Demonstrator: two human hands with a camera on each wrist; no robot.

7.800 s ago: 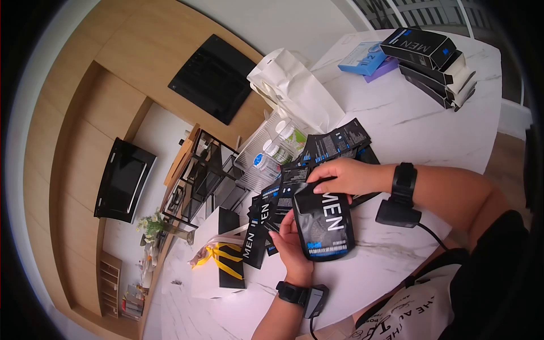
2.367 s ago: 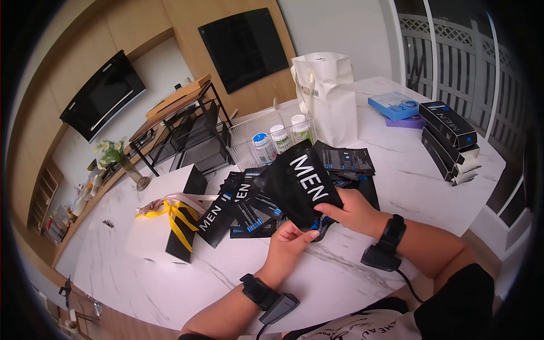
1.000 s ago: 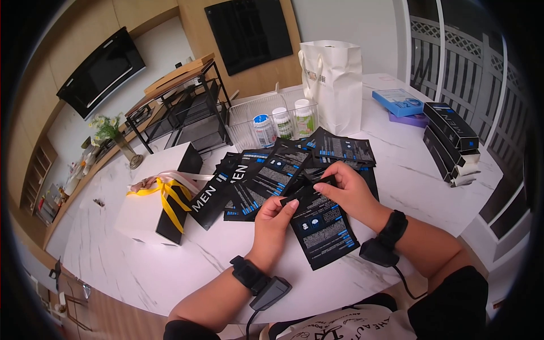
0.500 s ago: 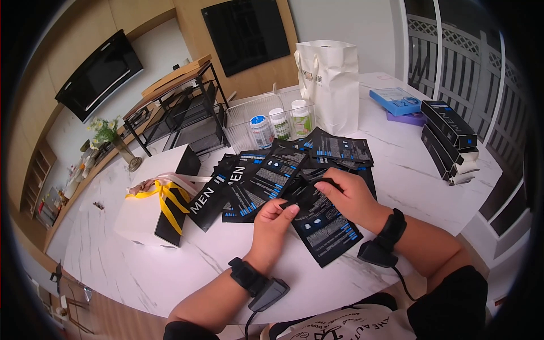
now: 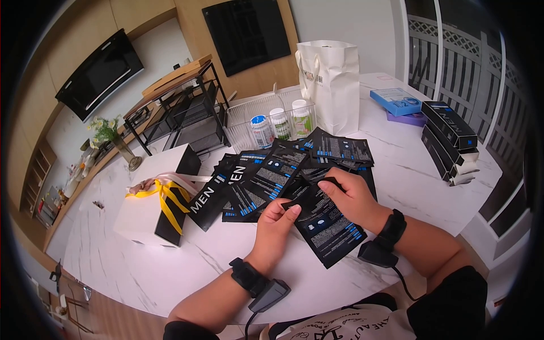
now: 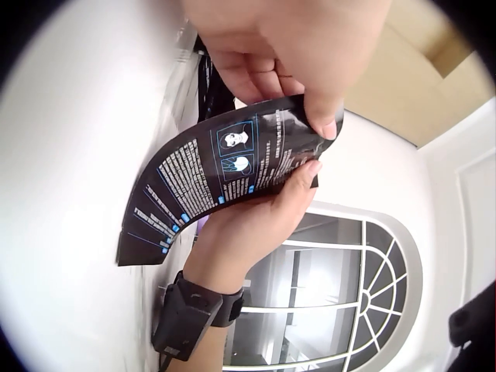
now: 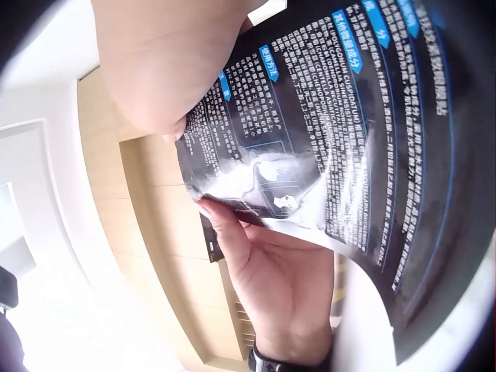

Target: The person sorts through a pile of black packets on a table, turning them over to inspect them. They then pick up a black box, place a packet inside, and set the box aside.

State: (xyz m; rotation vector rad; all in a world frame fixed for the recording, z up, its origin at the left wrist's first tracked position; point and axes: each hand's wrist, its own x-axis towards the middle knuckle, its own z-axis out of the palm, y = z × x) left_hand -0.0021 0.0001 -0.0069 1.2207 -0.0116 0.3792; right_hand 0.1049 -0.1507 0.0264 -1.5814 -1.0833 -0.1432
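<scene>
Both hands pinch the top edge of one black pouch, whose printed back faces up and whose lower end points toward the person. The left hand grips its left corner between thumb and fingers; the right hand grips the right corner. In the left wrist view the pouch bends in a curve between the two thumbs. The right wrist view shows its small print close up, with glare on the film. Behind the hands, several similar black pouches lie overlapping on the table.
On the marble-patterned table stand a white box with yellow ribbon at left, a clear basket holding bottles, and a white paper bag. Blue and black boxes are at right.
Earlier the pouch showed its MEN front; now its back faces up. The pile behind is more exposed. In the last half second the pouch's lower end has shifted slightly right.
</scene>
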